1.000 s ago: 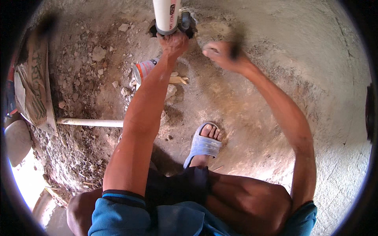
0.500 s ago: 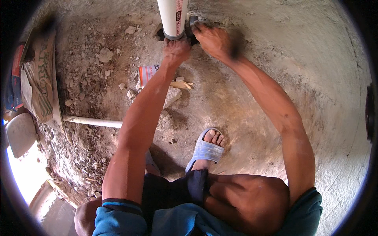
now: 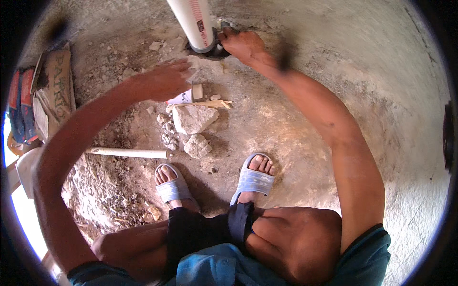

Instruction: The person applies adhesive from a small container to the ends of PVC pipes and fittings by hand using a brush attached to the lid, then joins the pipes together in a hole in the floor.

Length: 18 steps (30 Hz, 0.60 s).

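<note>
A thick white pipe (image 3: 194, 23) stands up out of a dark hole (image 3: 215, 47) in the concrete floor. My right hand (image 3: 242, 45) rests at the hole's rim beside the pipe, fingers curled into the gap; whether it holds anything is hidden. My left hand (image 3: 164, 80) hovers lower left of the pipe, fingers loosely spread over a small white container (image 3: 183, 97) and a pale chunk of rubble. Just below lie a large stone (image 3: 193, 118) and a smaller one (image 3: 196, 145).
A thin white pipe (image 3: 126, 153) lies on the floor at left. A brown paper sack (image 3: 52, 97) and coloured bags sit at the far left edge. Loose rubble and dirt spread over the left floor. My feet in grey-blue sandals (image 3: 253, 180) stand below the stones.
My left hand has drawn back from the pipe's base, down and to the left. My right hand stays at the hole. The view has shifted, so the left foot now shows.
</note>
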Each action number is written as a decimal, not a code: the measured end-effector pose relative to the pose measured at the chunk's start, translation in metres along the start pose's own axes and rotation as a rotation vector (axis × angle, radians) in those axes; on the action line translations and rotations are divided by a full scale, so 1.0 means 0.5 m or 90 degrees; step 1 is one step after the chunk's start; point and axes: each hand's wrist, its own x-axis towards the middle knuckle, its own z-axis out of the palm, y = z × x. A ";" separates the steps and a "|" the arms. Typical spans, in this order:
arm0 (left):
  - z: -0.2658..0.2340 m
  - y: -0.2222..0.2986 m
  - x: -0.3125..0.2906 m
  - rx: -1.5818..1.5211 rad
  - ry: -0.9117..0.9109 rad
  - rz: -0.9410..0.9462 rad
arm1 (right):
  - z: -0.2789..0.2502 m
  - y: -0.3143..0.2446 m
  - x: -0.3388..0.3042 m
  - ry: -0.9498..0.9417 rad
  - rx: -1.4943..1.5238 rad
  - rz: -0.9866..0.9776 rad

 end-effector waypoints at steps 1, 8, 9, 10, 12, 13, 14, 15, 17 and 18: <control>-0.019 -0.008 -0.036 -0.004 -0.004 -0.004 | -0.006 -0.007 0.003 0.001 0.026 0.016; -0.053 -0.036 -0.077 -0.366 0.119 -0.312 | 0.003 -0.017 0.003 -0.009 0.222 0.218; -0.045 -0.031 -0.066 -0.473 0.179 -0.351 | 0.006 -0.019 0.005 0.004 0.256 0.228; -0.042 -0.015 -0.049 -0.588 0.237 -0.391 | 0.012 -0.024 0.002 0.011 0.290 0.236; -0.038 -0.003 -0.024 -0.673 0.323 -0.429 | -0.005 -0.034 0.006 -0.085 0.302 0.257; -0.037 -0.004 -0.012 -0.647 0.348 -0.423 | -0.015 -0.036 0.006 -0.132 0.308 0.271; -0.043 -0.010 0.009 -0.617 0.382 -0.407 | 0.006 -0.024 0.000 -0.085 0.241 0.222; -0.051 -0.019 0.031 -0.592 0.419 -0.386 | 0.041 -0.013 -0.008 -0.040 0.172 0.174; -0.051 -0.037 0.060 -0.545 0.476 -0.357 | 0.049 -0.017 -0.011 -0.011 0.110 0.125; -0.052 -0.042 0.067 -0.546 0.480 -0.358 | 0.030 -0.025 -0.008 -0.020 0.112 0.128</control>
